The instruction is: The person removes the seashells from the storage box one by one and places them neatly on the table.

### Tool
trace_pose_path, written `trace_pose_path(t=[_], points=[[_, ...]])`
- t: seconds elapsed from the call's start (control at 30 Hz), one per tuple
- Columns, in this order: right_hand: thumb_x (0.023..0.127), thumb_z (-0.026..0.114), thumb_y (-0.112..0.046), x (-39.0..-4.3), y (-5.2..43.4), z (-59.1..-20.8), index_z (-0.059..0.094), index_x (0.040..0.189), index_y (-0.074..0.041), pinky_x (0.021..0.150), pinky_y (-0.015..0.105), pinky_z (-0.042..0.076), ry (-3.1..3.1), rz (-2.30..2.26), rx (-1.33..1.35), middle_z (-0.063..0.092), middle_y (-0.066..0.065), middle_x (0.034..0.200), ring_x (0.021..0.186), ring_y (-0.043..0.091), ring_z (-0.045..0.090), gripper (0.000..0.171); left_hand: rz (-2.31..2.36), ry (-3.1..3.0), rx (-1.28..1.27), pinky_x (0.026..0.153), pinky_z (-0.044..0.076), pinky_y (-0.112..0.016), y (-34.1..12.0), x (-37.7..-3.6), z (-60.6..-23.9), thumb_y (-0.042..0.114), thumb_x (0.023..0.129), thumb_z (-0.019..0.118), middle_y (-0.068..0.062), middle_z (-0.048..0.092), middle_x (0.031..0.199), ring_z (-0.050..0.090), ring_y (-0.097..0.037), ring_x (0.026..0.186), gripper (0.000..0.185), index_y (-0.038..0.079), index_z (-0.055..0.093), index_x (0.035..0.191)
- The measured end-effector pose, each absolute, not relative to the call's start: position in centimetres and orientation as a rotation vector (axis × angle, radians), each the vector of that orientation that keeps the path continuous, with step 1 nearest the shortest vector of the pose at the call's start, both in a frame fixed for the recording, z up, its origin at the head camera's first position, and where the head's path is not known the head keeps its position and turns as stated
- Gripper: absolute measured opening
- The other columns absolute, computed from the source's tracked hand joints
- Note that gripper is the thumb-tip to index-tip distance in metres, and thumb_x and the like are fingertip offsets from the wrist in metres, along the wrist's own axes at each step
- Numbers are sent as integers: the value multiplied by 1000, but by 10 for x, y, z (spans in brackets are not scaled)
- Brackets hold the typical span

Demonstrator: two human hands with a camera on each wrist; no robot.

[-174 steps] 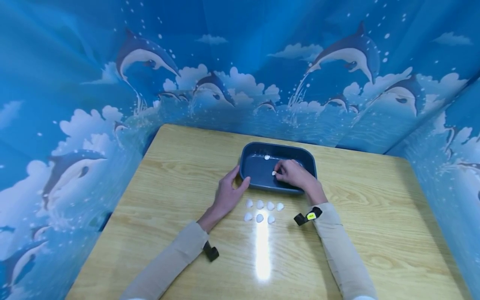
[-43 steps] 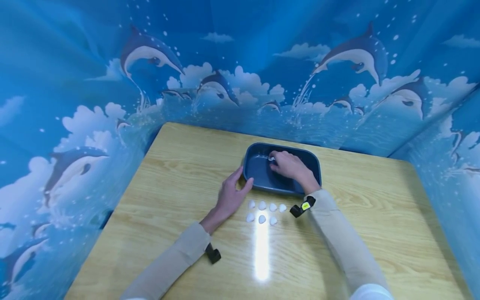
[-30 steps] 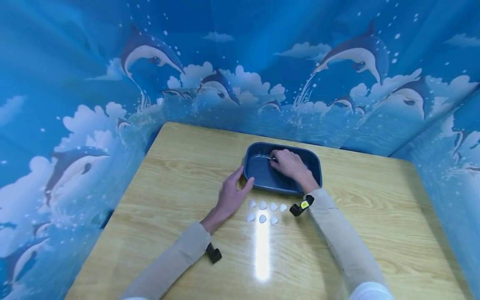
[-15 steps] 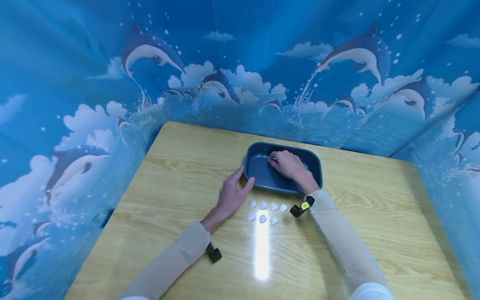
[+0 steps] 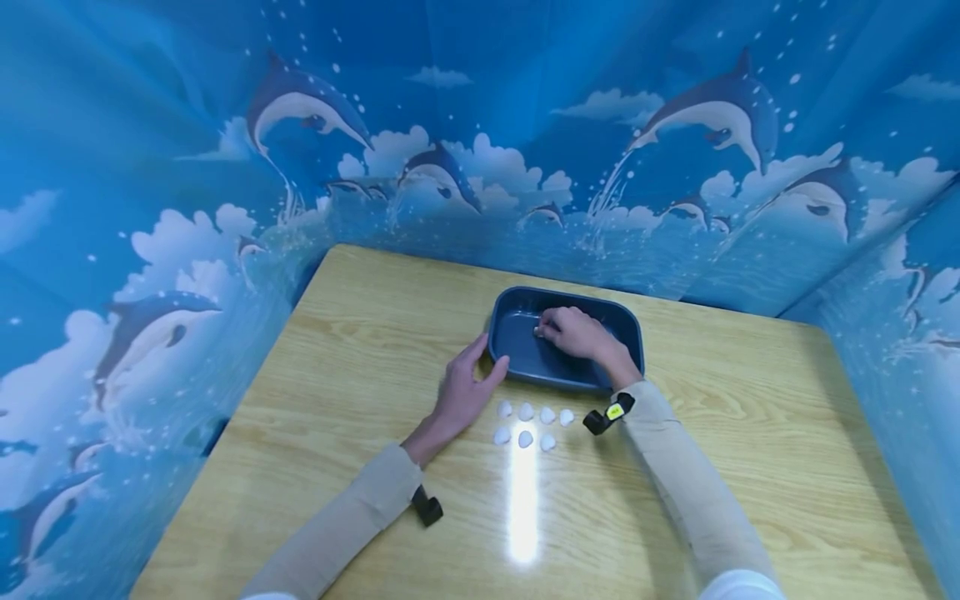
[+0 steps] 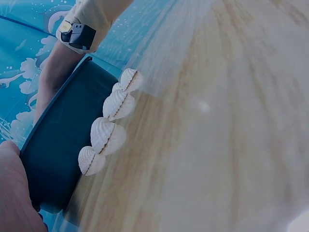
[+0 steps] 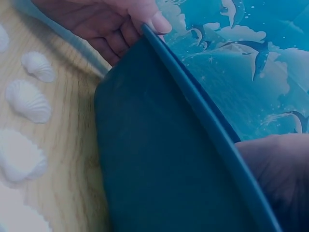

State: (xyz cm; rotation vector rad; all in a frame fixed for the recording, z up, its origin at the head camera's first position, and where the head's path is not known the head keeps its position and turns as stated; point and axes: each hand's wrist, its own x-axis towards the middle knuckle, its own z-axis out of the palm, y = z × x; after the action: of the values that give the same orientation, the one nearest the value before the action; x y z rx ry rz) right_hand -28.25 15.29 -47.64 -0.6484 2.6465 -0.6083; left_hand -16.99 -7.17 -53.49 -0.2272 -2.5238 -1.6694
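Note:
A dark blue rectangular basin point(image 5: 517, 371) stands on the wooden table. My left hand point(image 5: 461, 392) holds its near left corner, thumb at the near side and fingers along the left wall. Reaching inside over the right rim, my right hand point(image 5: 581, 335) pinches a small whitish seashell point(image 5: 537, 332) at its fingertips, above the basin floor. In the right wrist view the basin wall hides most of this hand. Several white ribbed seashells point(image 6: 103, 135) lie in two rows on the table, just in front of the basin.
The wooden table point(image 5: 360, 333) reaches out on both sides of the basin. A blue dolphin-print curtain point(image 5: 480, 100) hangs behind it and along the sides. Each wrist wears a small black camera point(image 5: 427, 507). A bright light reflection crosses the table.
Earlier, a second shell lay at the basin's back while my right hand pinched one nearer the front. Since then that hand went to the back, then shifted slightly forward with a shell showing.

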Motion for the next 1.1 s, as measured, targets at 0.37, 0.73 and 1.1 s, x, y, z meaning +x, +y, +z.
trace_pose_path(t=[0.37, 0.73, 1.1], points=[[106, 63, -26, -283, 151, -479, 70, 116, -9, 58, 35, 46, 2718, -572, -626, 67, 4, 87, 68, 19, 57, 21, -1673, -2529, -198, 123, 36, -39, -72, -169, -534, 35, 106, 63, -8, 42, 163, 39, -20, 151, 63, 7, 41, 158], [103, 66, -17, -284, 153, -479, 72, 120, -8, 53, 32, 43, 2662, -657, -761, 63, 3, 76, 61, 17, 54, 20, -1674, -2534, -217, 123, 35, -37, -72, -170, -534, 40, 106, 62, -7, 40, 164, 37, -17, 152, 66, 9, 39, 159], [103, 65, -13, -281, 153, -477, 74, 120, -7, 64, 33, 51, 2632, -638, -787, 74, 8, 101, 75, 16, 61, 20, -1686, -2521, -230, 123, 35, -38, -72, -170, -534, 43, 106, 61, -8, 41, 163, 38, -19, 152, 67, 7, 40, 158]])
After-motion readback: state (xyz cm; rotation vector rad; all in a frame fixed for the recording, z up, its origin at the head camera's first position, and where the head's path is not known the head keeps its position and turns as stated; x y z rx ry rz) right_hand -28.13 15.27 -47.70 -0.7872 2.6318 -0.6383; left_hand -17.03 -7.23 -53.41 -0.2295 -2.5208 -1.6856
